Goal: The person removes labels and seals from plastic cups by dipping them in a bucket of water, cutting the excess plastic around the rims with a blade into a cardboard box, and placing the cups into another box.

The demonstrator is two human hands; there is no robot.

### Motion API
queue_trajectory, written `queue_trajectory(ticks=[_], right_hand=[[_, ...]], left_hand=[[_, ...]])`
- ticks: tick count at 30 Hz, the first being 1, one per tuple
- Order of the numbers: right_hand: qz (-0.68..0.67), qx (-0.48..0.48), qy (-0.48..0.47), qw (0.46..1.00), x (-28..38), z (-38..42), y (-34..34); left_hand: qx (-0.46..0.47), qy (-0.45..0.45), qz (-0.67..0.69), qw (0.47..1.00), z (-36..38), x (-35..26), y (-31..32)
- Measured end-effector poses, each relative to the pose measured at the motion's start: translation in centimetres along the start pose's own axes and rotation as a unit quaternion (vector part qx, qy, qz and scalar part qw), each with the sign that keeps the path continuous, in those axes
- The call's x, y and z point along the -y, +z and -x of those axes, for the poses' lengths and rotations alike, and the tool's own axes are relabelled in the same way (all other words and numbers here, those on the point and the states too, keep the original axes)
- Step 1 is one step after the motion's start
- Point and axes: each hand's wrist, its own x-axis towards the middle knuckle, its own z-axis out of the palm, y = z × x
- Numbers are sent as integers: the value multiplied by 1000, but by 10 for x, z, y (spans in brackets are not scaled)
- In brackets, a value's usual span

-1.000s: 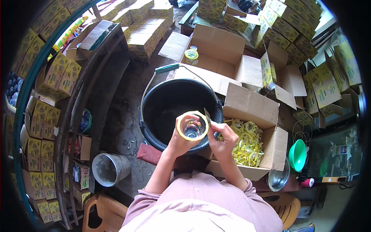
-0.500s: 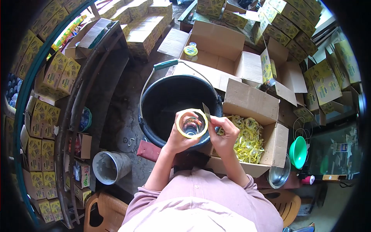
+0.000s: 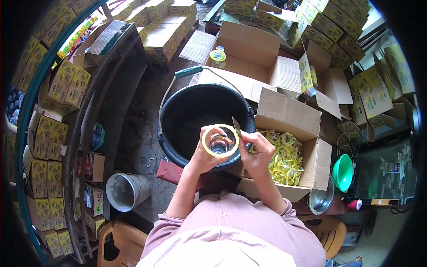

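Note:
My left hand point(image 3: 199, 161) is wrapped round a clear cup point(image 3: 221, 141) with a yellow rim, its open mouth turned up toward me. Held between the fingers and thumb of my right hand point(image 3: 259, 155) is a knife point(image 3: 236, 126), its thin dark blade pointing up and away, right beside the cup's rim. Both hands are over the near edge of a large black bucket point(image 3: 178, 116). To their right, a cardboard box point(image 3: 316, 164) holds a heap of yellow and clear plastic trimmings point(image 3: 288, 162).
An open carton point(image 3: 253, 38) behind the bucket has a yellow-lidded cup point(image 3: 218, 58) at its corner. A grey pail point(image 3: 126, 192) stands at left. At right are a green bowl point(image 3: 342, 172) and a metal bowl point(image 3: 321, 202). Yellow printed boxes point(image 3: 373, 91) are stacked around.
The view has shifted slightly. The cup has turned a little in my left hand, and the blade stays close by its rim. Both hands keep their hold.

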Motion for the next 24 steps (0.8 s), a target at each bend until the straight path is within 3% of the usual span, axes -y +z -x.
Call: queue_trajectory(ticks=[6,11,18,24], right_hand=[[41,-13,-32,999,-3,1,2],[3,6,-20,1000,-3,-4,0],[-30,30,-2,999,-7,-5,-5],[17,-18,-4,1000,-5,2,0]], left_hand=[[7,-4,-25,1000,1,4,-1],[1,-1,35,999,1,-3,1],[16,8,-9,1000,-1,-7,-1],[-8,4,34,999,-5,-7,1]])
